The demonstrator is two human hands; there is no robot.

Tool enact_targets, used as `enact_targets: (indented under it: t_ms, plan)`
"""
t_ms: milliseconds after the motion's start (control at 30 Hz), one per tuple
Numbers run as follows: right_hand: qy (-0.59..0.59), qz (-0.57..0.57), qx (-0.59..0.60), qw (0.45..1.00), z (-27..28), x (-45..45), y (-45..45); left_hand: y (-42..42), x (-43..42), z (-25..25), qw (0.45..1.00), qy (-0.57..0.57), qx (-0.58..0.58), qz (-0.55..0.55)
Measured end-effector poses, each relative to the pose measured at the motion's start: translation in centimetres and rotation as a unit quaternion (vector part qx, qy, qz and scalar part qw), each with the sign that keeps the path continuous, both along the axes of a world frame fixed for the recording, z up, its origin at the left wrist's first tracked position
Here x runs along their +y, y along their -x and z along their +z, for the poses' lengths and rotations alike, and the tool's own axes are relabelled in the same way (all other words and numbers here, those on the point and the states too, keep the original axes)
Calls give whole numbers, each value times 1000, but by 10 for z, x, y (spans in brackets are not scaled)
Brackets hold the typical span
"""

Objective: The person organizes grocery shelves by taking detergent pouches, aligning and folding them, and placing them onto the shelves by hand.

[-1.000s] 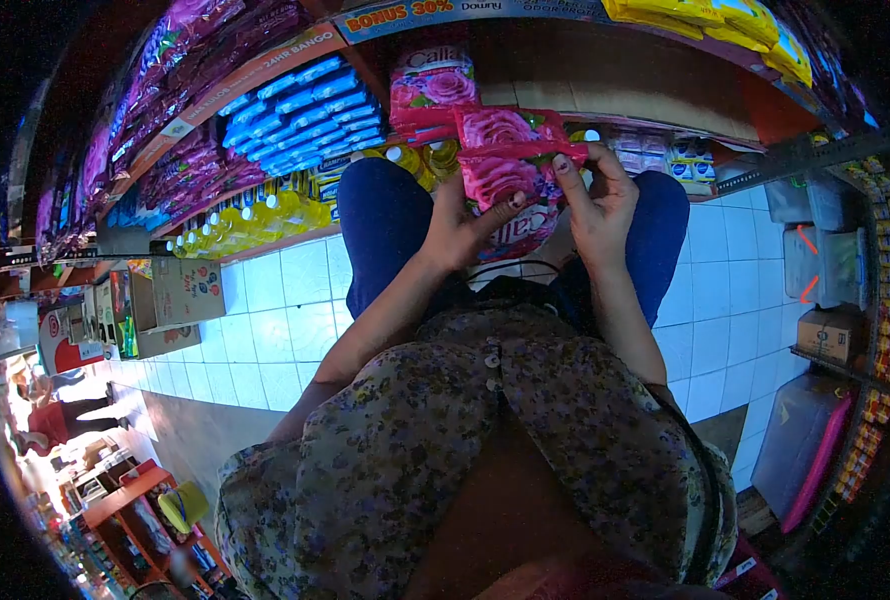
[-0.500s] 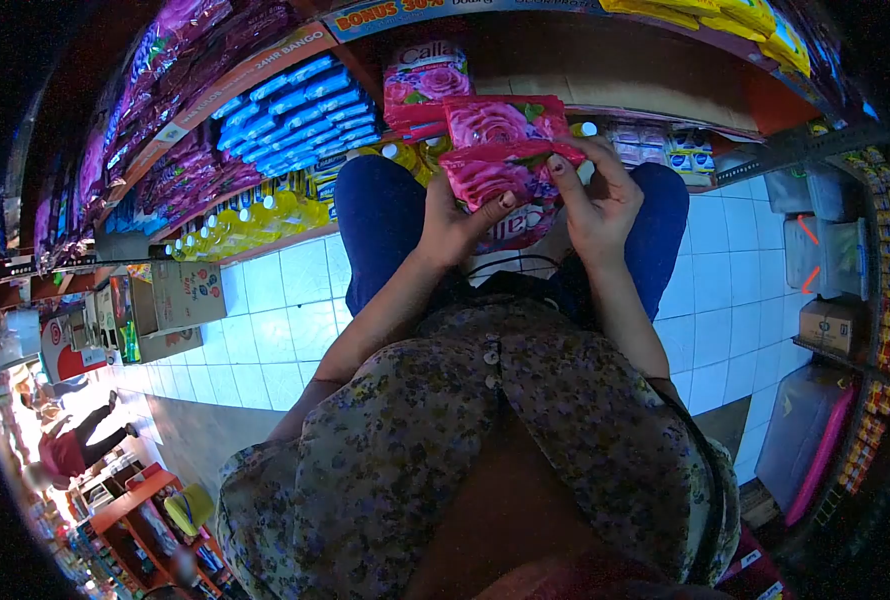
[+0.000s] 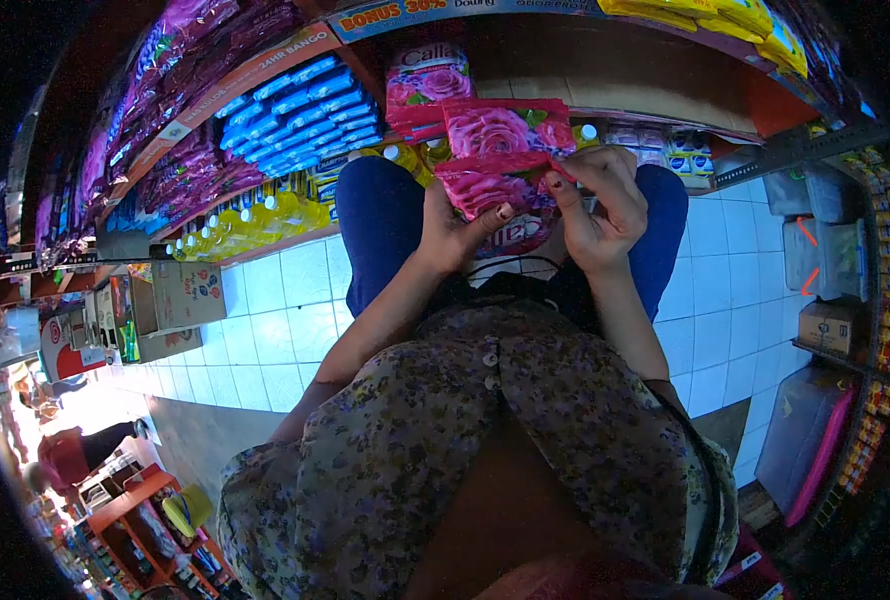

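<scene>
Between my knees I hold a pink packet with a rose print (image 3: pixel 493 187). My left hand (image 3: pixel 452 228) grips its left side, thumb laid across the lower front. My right hand (image 3: pixel 597 205) pinches its upper right edge between thumb and fingers. Right behind it, against the shelf, is another pink rose packet (image 3: pixel 500 130). Part of a pink packet with white lettering (image 3: pixel 517 236) shows below the held one; whether they are joined is unclear. A stack of pink Calla packets (image 3: pixel 428 85) stands on the shelf at the upper left of my hands.
Blue packets (image 3: pixel 305 108) are piled on the shelf to the left, with yellow bottles (image 3: pixel 275 212) below. Yellow packs (image 3: pixel 710 18) lie on the upper shelf. Plastic bins (image 3: pixel 827 255) and a cardboard box (image 3: pixel 827 328) stand right. A person in red (image 3: pixel 68 455) is far left.
The held packet's top edge has tipped slightly lower toward me. My left thumb has shifted a little, and my right fingers have curled more at the edge. The distant person has moved slightly.
</scene>
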State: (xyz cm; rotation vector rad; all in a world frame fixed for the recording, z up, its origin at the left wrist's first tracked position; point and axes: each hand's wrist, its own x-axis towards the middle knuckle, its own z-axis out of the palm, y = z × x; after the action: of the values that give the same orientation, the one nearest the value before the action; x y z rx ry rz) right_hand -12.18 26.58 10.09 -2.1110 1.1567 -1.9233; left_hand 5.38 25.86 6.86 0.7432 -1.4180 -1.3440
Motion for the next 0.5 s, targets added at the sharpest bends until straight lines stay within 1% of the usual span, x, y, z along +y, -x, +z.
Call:
enact_targets:
  t_ms: [67,200,300,367,500]
  plan:
    - [18,4,31,999,2,0,1,-2,-1,0,1000,11,-11,-4]
    - [56,-1,37,998,1,0,0,-3,0,-1,999,28,-36,-11]
    - [36,-1,41,999,1,3,-1,-2,3,0,999,31,-16,1]
    - [-9,-16,2,1000,-4,4,-4,-3,3,0,1000,25,-16,-1]
    - [-33,-13,-28,999,-5,6,-6,-2,4,1,1000,11,-4,-5]
